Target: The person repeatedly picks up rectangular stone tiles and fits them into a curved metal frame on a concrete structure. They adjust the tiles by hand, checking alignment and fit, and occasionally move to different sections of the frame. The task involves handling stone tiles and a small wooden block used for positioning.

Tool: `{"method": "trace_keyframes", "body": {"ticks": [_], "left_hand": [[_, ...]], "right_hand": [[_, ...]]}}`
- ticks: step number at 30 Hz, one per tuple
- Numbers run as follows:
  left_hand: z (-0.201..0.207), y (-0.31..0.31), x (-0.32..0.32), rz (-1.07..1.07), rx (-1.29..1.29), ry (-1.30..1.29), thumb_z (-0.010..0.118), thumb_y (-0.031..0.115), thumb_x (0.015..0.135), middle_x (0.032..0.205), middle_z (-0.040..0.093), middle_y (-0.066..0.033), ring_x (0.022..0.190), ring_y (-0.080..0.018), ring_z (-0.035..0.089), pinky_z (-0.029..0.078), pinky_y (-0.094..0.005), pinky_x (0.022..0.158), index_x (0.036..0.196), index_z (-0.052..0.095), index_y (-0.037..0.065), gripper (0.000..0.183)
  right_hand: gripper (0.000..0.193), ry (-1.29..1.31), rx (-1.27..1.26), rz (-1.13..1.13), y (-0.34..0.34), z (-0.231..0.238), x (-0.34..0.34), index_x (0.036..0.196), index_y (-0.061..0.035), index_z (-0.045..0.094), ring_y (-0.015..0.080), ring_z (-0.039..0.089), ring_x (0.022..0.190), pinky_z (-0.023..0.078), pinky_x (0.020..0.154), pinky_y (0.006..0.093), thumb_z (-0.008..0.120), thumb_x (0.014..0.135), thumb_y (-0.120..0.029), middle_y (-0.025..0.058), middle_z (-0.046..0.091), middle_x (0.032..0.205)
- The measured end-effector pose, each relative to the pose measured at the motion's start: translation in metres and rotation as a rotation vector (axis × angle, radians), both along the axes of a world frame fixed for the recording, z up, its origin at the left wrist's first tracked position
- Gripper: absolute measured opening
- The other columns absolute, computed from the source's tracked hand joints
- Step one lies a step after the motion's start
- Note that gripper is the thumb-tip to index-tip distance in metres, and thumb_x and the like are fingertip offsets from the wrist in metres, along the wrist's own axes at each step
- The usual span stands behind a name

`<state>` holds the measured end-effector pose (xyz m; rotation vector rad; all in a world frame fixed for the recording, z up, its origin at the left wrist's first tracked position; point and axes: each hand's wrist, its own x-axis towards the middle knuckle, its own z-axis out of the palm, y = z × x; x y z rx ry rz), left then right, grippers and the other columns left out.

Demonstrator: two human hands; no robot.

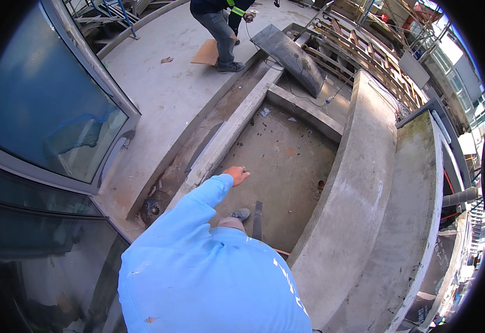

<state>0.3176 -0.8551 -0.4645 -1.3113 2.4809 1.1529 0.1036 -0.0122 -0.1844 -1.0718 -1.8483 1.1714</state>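
My left hand point(238, 175) reaches forward in a blue sleeve point(198, 202), over the sunken concrete bay point(278, 150). Its fingers look curled together; whatever may be inside them is too small to make out. Just left of it runs a narrow concrete kerb point(215, 155), which the hand does not visibly touch. Below the hand my shoe point(241, 214) is on the bay floor, beside a flat dark strip point(258, 219). My right hand does not show.
Ahead, another person point(220, 30) stands beside a brown board point(206, 53). A dark slab point(292, 61) leans across the kerb, with a cable point(303, 97) nearby. A concrete wall point(353, 183) borders the right; glass panels point(48, 94) stand left. Timber point(365, 55) lies farther off.
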Motion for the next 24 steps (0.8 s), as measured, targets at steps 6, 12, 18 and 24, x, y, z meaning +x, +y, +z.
{"method": "trace_keyframes", "body": {"ticks": [6,12,18,24], "left_hand": [[-0.029,0.085,0.088,0.01,0.161,-0.19,0.052,0.053,0.101,0.134,0.066,-0.0214,0.127,-0.0401,0.06,0.046,-0.0483,0.109,0.135,0.064,0.008,0.057],[-0.04,0.128,0.185,0.076,0.145,-0.332,0.054,0.053,0.101,0.131,0.067,-0.0219,0.125,-0.0396,0.061,0.047,-0.0477,0.108,0.131,0.066,0.006,0.057],[-0.034,0.084,0.214,0.245,0.188,-0.326,0.054,0.052,0.101,0.127,0.069,-0.0213,0.123,-0.0387,0.062,0.047,-0.0477,0.106,0.128,0.068,0.007,0.054],[-0.07,-0.012,0.17,0.262,0.182,-0.164,0.054,0.051,0.101,0.127,0.069,-0.0219,0.123,-0.0391,0.062,0.046,-0.0474,0.107,0.127,0.069,0.007,0.053]], "right_hand": [[0.08,-0.009,-0.057,0.06,-0.033,-0.042,0.005,0.139,0.0022,0.052,0.032,0.059,0.119,0.047,0.1,0.0528,0.078,0.086,-0.051,0.0159,0.059,0.137],[0.081,-0.034,-0.112,0.068,-0.046,-0.073,0.01,0.143,0.0011,0.048,0.0338,0.061,0.118,0.048,0.097,0.0527,0.077,0.087,-0.051,0.0162,0.059,0.138],[0.083,-0.04,-0.102,0.1,-0.096,-0.079,-0.003,0.147,-0.0001,0.044,0.0357,0.062,0.118,0.049,0.095,0.0526,0.075,0.089,-0.05,0.0164,0.059,0.138],[0.084,-0.024,-0.09,0.14,-0.2,-0.083,-0.028,0.151,-0.0013,0.04,0.0376,0.063,0.117,0.05,0.092,0.0525,0.074,0.09,-0.049,0.0166,0.059,0.139]]}}
